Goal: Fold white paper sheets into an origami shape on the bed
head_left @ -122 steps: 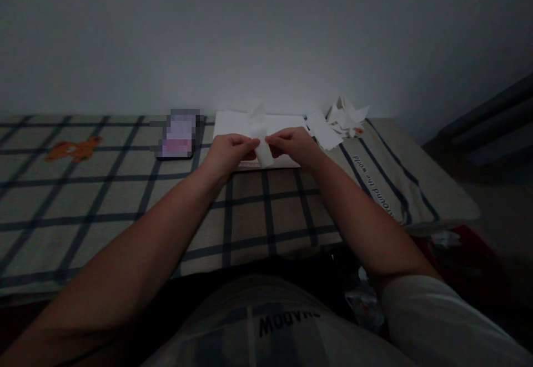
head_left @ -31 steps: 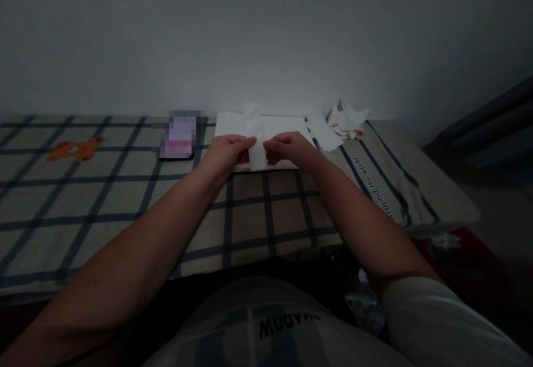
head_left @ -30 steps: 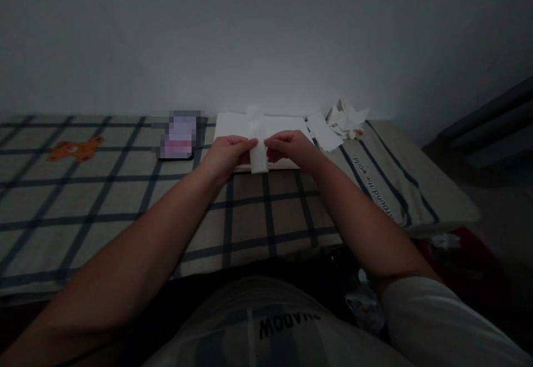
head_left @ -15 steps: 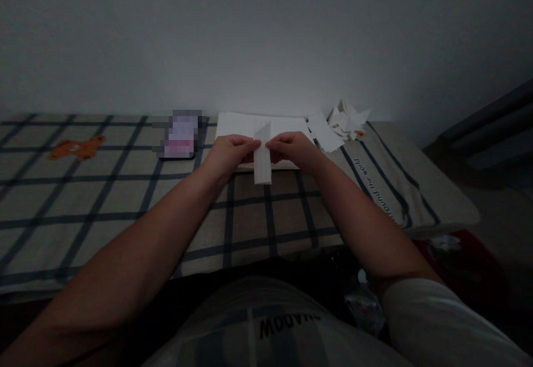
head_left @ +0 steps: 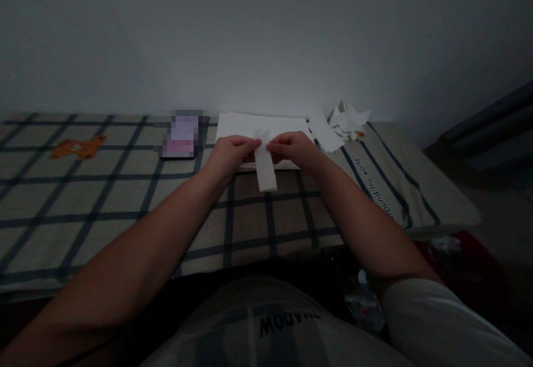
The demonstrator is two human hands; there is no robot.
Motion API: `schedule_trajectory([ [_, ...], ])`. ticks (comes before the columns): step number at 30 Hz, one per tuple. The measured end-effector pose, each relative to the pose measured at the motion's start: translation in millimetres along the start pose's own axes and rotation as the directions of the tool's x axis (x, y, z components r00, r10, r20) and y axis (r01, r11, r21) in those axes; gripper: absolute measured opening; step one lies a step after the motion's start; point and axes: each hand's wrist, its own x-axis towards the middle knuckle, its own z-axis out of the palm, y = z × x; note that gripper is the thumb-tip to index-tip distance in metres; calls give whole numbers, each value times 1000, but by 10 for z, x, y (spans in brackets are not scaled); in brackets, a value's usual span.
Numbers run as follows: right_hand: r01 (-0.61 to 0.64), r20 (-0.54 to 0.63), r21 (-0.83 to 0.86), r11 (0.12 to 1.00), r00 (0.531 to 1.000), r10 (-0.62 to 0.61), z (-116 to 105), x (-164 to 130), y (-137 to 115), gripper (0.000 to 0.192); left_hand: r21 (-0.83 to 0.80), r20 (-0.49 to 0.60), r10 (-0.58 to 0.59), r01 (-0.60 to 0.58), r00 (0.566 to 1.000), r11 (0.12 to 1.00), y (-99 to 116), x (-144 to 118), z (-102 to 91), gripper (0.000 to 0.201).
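Observation:
A narrow folded strip of white paper [head_left: 266, 171] is pinched between my two hands, its long end pointing down toward me. My left hand [head_left: 234, 151] grips the strip's left edge between thumb and fingers. On the opposite edge, my right hand [head_left: 295, 148] closes on it in the same way. Under and behind my hands lies a stack of white paper sheets [head_left: 241, 125], partly covered by them. To the right of the stack rest a loose piece of white paper [head_left: 326, 134] and a folded white paper shape [head_left: 348, 118] with pointed corners.
A phone [head_left: 182, 135] with a blurred screen lies left of the stack. Farther left is a flat orange cutout [head_left: 78, 147]. A checked cloth [head_left: 125, 206] covers the table, which meets a plain wall [head_left: 266, 39]. Low at right is a red container [head_left: 470, 267].
The paper strip has tilted, its lower end swinging slightly right and toward me. Its upper pointed flap now looks flatter and lower. Both hands stay nearly in place.

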Motion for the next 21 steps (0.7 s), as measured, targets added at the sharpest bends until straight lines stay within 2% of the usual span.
schedule_trajectory([
  [6,-19,0,-14,1000,1000,19,19,0,-4,16,-19,-36,86,-87,996,996,-11,26,-7,23],
  [10,-21,-21,35,999,1000,22,35,15,25,12,-36,-52,78,-80,996,996,18,20,-5,24],
  [15,-46,13,41,998,999,46,43,11,21,15,-54,-10,78,-79,997,995,8,22,-10,28],
  [21,-27,18,-29,999,999,28,43,-14,-9,17,7,-147,160,-161,976,987,8,33,-6,24],
])
